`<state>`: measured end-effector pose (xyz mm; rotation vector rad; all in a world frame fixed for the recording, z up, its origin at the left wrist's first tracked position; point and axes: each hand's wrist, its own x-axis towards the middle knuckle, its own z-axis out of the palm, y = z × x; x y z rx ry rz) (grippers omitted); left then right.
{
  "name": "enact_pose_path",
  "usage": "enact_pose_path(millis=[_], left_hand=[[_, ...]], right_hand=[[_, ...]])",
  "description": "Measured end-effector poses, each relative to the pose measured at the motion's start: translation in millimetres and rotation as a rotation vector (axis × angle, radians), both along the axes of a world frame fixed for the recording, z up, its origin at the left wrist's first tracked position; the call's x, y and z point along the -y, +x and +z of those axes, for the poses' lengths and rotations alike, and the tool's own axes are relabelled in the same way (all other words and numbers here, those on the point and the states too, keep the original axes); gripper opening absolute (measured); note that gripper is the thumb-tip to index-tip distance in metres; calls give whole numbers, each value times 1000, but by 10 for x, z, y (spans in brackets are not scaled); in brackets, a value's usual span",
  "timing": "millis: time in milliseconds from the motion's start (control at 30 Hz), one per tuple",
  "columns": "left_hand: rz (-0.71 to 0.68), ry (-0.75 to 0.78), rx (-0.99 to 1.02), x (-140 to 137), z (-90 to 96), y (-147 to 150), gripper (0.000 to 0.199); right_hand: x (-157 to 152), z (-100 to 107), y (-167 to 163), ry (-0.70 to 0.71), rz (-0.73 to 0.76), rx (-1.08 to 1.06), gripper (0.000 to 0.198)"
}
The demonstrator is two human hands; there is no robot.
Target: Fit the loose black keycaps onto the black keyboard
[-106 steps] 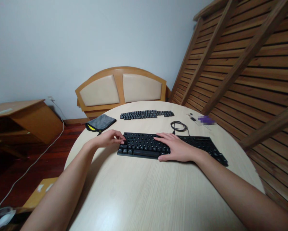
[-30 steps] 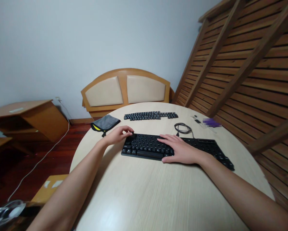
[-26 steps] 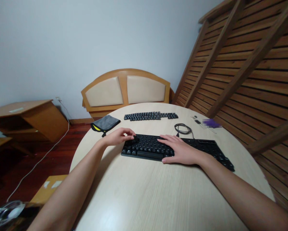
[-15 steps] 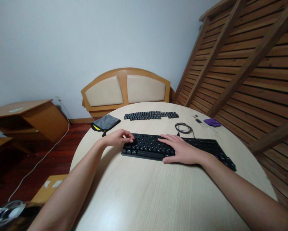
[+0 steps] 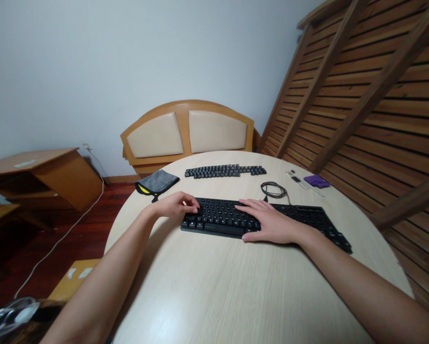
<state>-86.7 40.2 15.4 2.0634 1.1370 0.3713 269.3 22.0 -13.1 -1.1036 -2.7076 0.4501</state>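
Observation:
A black keyboard (image 5: 214, 229) lies across the middle of the round table, a long space bar along its near edge. Many of its keys look stripped down to small posts, while the near row still carries caps. At its left end my left hand (image 5: 176, 204) is closed in a pinch, thumb and fingertips at a small dark keycap that is mostly hidden. My right hand (image 5: 271, 222) rests spread over the keyboard's middle, thumb at the near edge, covering the keys below. Beyond the keyboard, loose black keycaps (image 5: 217, 171) are laid out in rows.
A coiled black cable (image 5: 274, 190) lies behind the keyboard. The grey and black pouch (image 5: 159, 182) is at the left table edge. At the right are a purple cloth (image 5: 316, 181) and small thin tools (image 5: 302, 183). A wooden slatted frame (image 5: 372, 95) leans close on the right.
My left fingertips have shifted very slightly at the keyboard's left end. The right hand and the keyboard stay in place.

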Motion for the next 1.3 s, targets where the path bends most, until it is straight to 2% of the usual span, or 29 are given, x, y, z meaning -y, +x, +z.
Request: enact_pose_path(millis=[467,767,933,1067,1300], left_hand=[[13,113,-142,38,60,45,26],[-59,233,-229,51,83,93,24],[-89,194,-169,30,54,61,25],[-56,155,-192,31,56,69,24],[-45,209,-287,77,118,149,21]], right_hand=[[-4,-3,-5,-7,-6,-10,96],[-3,10,-5,9,0,12,97],[4,12,-4,8,-6,22,98],[-3,-7,1,3,-3,-7,97],[-12,-16,-6,9,0,-1,96]])
